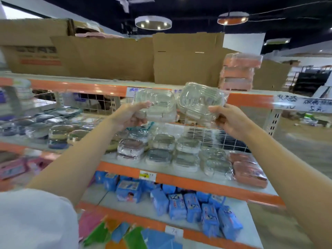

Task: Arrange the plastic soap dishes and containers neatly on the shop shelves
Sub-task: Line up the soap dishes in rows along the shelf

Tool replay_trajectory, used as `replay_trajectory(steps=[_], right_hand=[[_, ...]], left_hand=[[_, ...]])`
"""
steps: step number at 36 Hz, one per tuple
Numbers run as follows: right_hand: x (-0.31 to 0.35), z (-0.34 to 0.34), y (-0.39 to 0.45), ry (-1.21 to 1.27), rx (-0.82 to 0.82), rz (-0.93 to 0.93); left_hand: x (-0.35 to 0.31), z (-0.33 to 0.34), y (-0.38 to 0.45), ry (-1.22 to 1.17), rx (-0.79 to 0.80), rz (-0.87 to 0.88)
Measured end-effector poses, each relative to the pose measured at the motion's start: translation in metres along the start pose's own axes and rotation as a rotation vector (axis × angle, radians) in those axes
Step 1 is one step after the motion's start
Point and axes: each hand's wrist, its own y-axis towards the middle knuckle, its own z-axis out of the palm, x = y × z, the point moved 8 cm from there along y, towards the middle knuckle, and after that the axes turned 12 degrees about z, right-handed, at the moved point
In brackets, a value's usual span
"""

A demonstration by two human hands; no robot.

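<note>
The left hand [132,117] is gripping one clear soap dish [155,105] and the right hand [229,119] is pinching another [200,101], both raised side by side at twelve o'clock above the stocked middle shelf [179,178], probably for placing together.

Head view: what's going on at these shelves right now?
A person is stocking shop shelves. The left hand grips one clear soap dish and the right hand grips another clear dish, both raised side by side in front of the upper shelf edge. Neither is placed yet. Below them, the middle shelf already holds rows of similar wrapped dishes, with pink ones at its right end.
</note>
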Motion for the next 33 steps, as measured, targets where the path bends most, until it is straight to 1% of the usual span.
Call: replay_trajectory(steps=[2, 6, 9, 11, 14, 18, 20, 25, 30, 33], right_hand=[[-0.020, -0.002, -0.009, -0.023, -0.009, 0.036], [-0.060, -0.002, -0.022, -0.078, 0.009, 0.098], [-0.096, -0.004, -0.028, -0.135, -0.004, 0.171], [-0.118, -0.007, -0.023, -0.109, -0.051, 0.224], [-0.144, -0.015, -0.007, -0.058, -0.181, 0.287], [-0.175, -0.022, 0.018, 0.011, -0.285, 0.403], [-0.185, -0.023, 0.031, 0.042, -0.321, 0.439], [-0.198, -0.028, 0.064, 0.044, -0.419, 0.519], [-0.209, -0.029, 0.098, 0.103, -0.401, 0.493], [-0.218, -0.027, 0.112, 0.072, -0.407, 0.495]], left_hand=[[0.020, 0.001, -0.012, -0.014, -0.005, -0.046], [0.064, -0.004, -0.031, 0.065, -0.002, -0.159], [0.097, -0.001, -0.039, 0.071, -0.007, -0.231], [0.118, 0.002, -0.041, 0.058, -0.025, -0.283], [0.145, 0.005, -0.038, 0.046, -0.050, -0.362], [0.175, 0.008, -0.027, 0.015, -0.145, -0.440], [0.186, 0.008, -0.018, 0.016, -0.178, -0.482], [0.211, 0.007, 0.017, 0.016, -0.138, -0.522], [0.230, 0.005, 0.054, 0.048, -0.122, -0.538], [0.246, 0.002, 0.065, 0.108, -0.092, -0.574]])
